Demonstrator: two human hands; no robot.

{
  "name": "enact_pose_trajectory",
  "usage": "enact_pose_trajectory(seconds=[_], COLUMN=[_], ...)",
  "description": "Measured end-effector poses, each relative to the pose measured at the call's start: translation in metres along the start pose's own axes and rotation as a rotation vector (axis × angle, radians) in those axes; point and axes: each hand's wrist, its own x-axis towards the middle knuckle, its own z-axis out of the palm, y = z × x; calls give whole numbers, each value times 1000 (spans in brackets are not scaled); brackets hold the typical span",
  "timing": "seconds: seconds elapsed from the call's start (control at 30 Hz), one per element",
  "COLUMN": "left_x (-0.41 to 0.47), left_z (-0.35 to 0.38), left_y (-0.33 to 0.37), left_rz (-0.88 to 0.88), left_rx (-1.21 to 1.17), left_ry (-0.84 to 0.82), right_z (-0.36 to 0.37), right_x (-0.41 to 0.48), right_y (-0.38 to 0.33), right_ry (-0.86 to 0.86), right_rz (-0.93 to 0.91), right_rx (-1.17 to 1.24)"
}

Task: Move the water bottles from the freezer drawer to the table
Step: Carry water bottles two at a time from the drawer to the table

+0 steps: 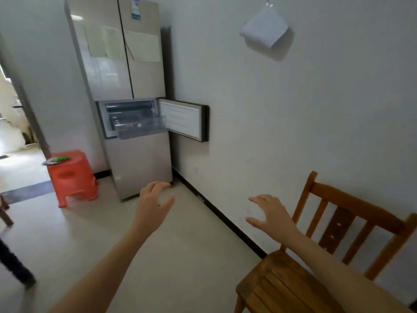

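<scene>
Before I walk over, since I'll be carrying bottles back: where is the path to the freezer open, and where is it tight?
The tiled floor is bare between the red stool and the baseboard, right up to the fridge. Tight spots: the wooden chair on the right and the open freezer door along the wall.

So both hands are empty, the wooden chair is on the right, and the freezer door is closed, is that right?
Not quite. The head view shows the freezer door open, swung out to the right, with the drawer pulled partway out. The rest holds: the left hand and right hand are empty, and the wooden chair is on the right.
</scene>
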Motion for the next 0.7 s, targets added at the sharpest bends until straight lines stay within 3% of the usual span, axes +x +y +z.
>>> enact_pose_trajectory(seconds=[0.37,0.7], left_x=[69,233], left_z=[-9,4], left_y=[-110,-217], left_rz=[-198,-216], left_rx=[126,106], left_ry=[249,339], right_z=[74,101], right_x=[182,387], right_y=[-33,-71], right_ry=[-89,-49], right_rz=[-267,-359], right_rx=[82,75])
